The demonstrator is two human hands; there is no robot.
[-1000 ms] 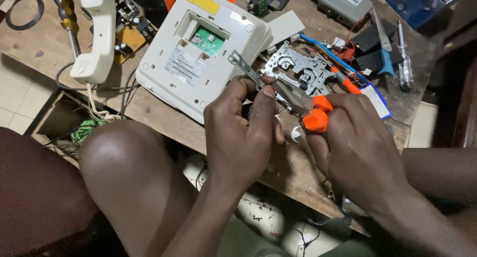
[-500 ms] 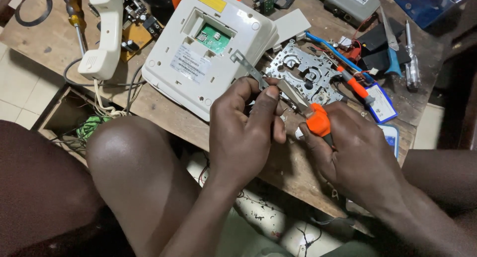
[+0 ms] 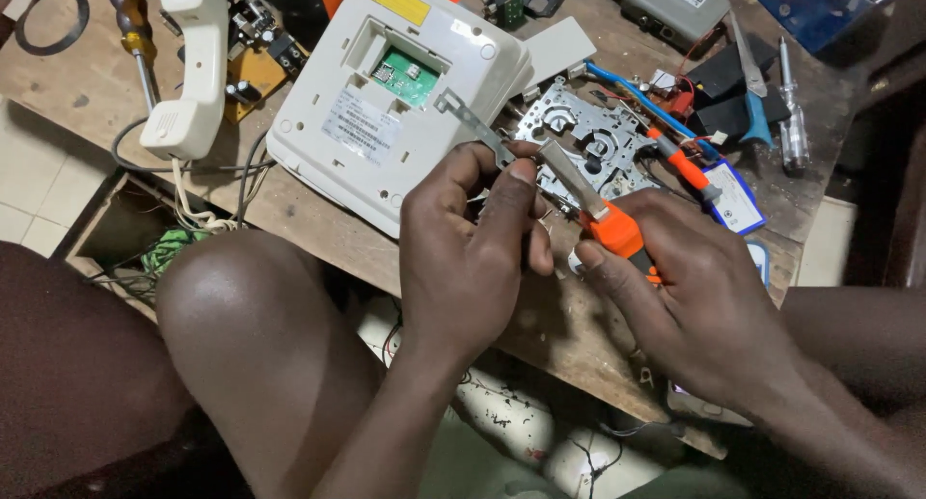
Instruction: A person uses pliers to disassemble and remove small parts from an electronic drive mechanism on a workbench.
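Thin, perhaps bent, grey metal strip

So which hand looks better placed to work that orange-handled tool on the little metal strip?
Probably the right hand: it grips the orange-handled tool, tip at the metal strip. The left hand pinches that strip, steadying it.

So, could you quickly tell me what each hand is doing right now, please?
Left hand: closed, pinching a thin grey metal strip between its fingertips.
Right hand: closed around an orange-handled tool, its blade against the strip.
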